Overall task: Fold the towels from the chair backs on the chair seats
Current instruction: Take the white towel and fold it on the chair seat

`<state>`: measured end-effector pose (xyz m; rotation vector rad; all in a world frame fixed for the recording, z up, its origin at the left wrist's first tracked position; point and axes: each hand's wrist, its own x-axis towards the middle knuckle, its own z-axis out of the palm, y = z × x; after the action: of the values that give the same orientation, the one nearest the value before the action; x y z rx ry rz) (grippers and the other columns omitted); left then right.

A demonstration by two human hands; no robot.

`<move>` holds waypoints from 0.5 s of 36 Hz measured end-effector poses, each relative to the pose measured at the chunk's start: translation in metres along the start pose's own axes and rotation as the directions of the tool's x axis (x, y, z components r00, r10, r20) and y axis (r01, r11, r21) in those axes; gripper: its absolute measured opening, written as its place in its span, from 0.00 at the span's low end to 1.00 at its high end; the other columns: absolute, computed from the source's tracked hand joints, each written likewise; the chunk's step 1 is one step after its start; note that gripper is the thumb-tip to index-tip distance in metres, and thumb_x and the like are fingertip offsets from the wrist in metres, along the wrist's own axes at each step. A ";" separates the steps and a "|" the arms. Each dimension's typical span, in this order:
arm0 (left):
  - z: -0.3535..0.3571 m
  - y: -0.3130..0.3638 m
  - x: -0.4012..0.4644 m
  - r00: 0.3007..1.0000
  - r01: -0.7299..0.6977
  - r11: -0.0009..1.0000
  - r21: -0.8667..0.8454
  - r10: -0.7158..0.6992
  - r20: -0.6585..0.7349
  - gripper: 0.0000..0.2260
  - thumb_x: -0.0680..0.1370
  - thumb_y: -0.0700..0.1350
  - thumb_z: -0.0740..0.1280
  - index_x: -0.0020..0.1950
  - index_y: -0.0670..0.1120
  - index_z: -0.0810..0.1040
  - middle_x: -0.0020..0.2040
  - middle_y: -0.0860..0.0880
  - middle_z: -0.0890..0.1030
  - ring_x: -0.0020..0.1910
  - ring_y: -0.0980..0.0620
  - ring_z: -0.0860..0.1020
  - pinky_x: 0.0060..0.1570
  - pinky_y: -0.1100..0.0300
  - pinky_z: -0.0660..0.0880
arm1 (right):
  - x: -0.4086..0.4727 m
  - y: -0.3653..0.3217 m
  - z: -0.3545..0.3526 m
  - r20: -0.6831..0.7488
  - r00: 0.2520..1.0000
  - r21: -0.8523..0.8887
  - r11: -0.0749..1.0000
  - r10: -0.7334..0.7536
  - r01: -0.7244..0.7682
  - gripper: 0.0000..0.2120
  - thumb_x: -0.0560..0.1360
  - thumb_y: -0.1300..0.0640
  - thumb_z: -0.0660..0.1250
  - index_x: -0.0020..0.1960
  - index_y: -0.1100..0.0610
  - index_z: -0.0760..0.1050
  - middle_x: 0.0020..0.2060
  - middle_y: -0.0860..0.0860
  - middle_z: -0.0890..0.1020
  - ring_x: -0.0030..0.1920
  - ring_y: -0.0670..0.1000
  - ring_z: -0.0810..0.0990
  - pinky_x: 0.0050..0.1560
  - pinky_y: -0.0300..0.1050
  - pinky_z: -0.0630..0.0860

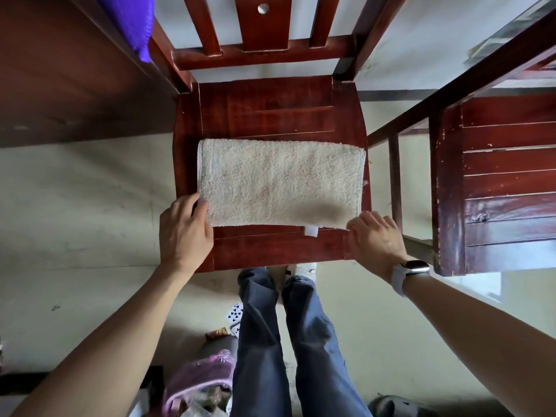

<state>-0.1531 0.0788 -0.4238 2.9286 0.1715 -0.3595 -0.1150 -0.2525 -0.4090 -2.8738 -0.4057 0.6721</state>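
towel (279, 182) folded flat on chair seat (270, 115), left hand (183, 233) and right hand (376, 239) each with a loose grip at its near corners, bare wood behind

Your towel (279, 182) lies on the seat (267, 115), toward its front edge; your hands sit at its front corners.

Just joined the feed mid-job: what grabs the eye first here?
A cream towel, folded into a rectangle, lies flat on the red wooden chair seat at centre. The left hand and right hand touch its two near corners. A purple cloth hangs at upper left.
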 end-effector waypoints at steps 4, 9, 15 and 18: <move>0.003 0.026 0.016 0.993 -0.116 0.993 -0.022 0.116 0.000 0.20 0.74 0.39 0.61 0.67 0.40 0.70 0.68 0.41 0.70 0.68 0.41 0.68 0.65 0.45 0.66 | 0.030 -0.032 -0.007 -0.103 0.990 0.010 0.996 -0.092 0.093 0.15 0.70 0.61 0.64 0.56 0.59 0.76 0.50 0.59 0.79 0.51 0.61 0.77 0.52 0.58 0.71; 0.014 0.063 0.054 0.987 -0.160 0.986 -0.051 0.162 0.026 0.23 0.79 0.44 0.57 0.74 0.46 0.59 0.75 0.44 0.59 0.75 0.44 0.55 0.71 0.42 0.51 | 0.081 -0.069 0.002 -0.074 0.980 -0.077 0.981 -0.186 0.180 0.27 0.76 0.56 0.57 0.74 0.52 0.56 0.74 0.56 0.59 0.74 0.58 0.56 0.71 0.64 0.46; 0.041 0.068 0.099 0.981 -0.194 0.981 0.027 0.193 0.032 0.23 0.79 0.52 0.49 0.74 0.51 0.59 0.76 0.46 0.56 0.75 0.44 0.52 0.71 0.39 0.45 | 0.120 -0.075 0.030 -0.124 0.975 -0.088 0.981 -0.183 0.173 0.25 0.78 0.50 0.51 0.74 0.48 0.53 0.74 0.55 0.59 0.74 0.59 0.56 0.70 0.68 0.50; 0.051 0.052 0.103 0.993 -0.122 0.992 0.034 0.122 0.000 0.23 0.79 0.54 0.50 0.75 0.54 0.55 0.76 0.46 0.54 0.76 0.45 0.50 0.72 0.40 0.45 | 0.122 -0.055 0.040 -0.145 0.982 -0.063 0.992 -0.119 0.111 0.24 0.78 0.47 0.46 0.74 0.44 0.52 0.75 0.54 0.57 0.75 0.57 0.53 0.71 0.64 0.45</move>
<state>-0.0584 0.0279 -0.4890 2.9547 -0.0139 -0.3442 -0.0406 -0.1603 -0.4827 -2.8988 -0.5713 0.4315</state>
